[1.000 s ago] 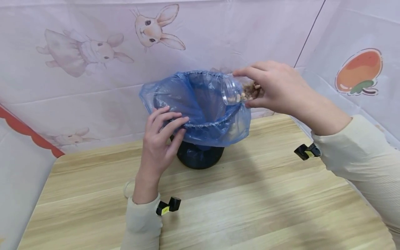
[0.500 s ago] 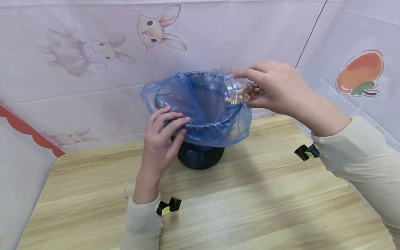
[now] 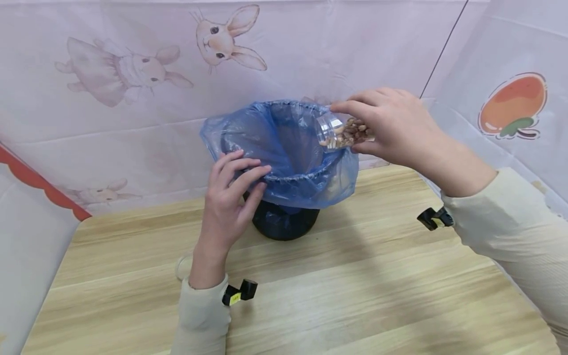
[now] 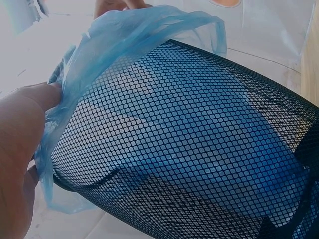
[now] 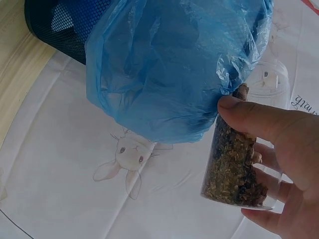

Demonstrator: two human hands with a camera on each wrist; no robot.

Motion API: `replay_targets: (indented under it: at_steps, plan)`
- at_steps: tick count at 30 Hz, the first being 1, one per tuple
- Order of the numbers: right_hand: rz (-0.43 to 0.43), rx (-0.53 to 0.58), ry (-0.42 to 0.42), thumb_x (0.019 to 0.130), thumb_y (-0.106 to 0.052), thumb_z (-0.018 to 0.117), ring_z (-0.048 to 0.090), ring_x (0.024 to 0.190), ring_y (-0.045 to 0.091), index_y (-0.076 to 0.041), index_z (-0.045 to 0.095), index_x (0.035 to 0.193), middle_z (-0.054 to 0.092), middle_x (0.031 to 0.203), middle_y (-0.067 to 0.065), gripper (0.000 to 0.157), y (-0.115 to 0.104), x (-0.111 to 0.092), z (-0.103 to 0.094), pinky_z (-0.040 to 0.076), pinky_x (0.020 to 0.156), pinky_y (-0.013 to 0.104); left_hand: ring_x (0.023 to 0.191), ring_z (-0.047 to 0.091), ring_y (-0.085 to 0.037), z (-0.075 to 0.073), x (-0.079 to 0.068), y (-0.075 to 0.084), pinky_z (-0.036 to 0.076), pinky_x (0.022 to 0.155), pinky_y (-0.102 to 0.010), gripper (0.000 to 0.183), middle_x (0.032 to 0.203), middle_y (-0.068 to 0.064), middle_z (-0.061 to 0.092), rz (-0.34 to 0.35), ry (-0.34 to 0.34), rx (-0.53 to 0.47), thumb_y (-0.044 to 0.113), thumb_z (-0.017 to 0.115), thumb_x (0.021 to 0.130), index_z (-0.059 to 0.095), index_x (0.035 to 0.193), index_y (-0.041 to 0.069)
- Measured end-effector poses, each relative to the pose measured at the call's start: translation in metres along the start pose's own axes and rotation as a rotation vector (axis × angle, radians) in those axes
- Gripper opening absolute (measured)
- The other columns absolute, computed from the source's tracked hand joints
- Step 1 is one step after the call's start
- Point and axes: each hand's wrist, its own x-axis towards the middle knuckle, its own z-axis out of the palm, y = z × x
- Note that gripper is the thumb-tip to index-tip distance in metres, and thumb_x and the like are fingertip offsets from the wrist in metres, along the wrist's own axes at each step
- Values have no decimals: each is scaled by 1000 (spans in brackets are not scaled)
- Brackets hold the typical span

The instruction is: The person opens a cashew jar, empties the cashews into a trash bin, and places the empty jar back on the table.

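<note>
A black mesh trash can (image 3: 286, 222) stands on the table, lined with a blue plastic bag (image 3: 288, 190) folded over its rim. My left hand (image 3: 226, 202) grips the near-left rim, fingers over the bag's edge and thumb outside. My right hand (image 3: 395, 123) holds a clear plastic jar (image 3: 326, 130) on its side, its open mouth over the right rim. Inside the jar lie brown, nut-like pieces (image 3: 352, 133); in the right wrist view the brown contents (image 5: 234, 167) look crumbly and fill much of it. The bag hides the inside of the can's bottom in the head view.
A clear round lid-like disc (image 3: 183, 267) lies on the wooden table (image 3: 355, 296), partly behind my left wrist. A wall sheet with rabbit drawings (image 3: 222, 42) rises close behind the can. Another sheet with an orange fruit picture (image 3: 512, 106) stands at the right.
The brown pieces inside the jar have shifted and look more distinct than a second ago. Both hands and the trash can stay nearly in place.
</note>
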Motion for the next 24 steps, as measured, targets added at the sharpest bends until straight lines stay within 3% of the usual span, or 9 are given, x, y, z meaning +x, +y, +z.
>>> replay_targets:
  at_steps: [13,24]
  plan:
    - [6,-14,-11,71,-17,90,56,119,36,-21,56,142,63,131,11,79,-3,2,0,45,96,57,131,49,-36,-1,1,1,24,118,-58,24,119,-13,67,3,1,-1,20,65,96,74,117,14]
    - [-7,-37,-3,71,-17,90,55,121,36,-22,56,142,63,131,10,78,-4,2,1,42,101,58,133,47,-34,-1,0,0,23,118,-57,24,121,-12,66,-13,-10,3,21,65,96,74,118,14]
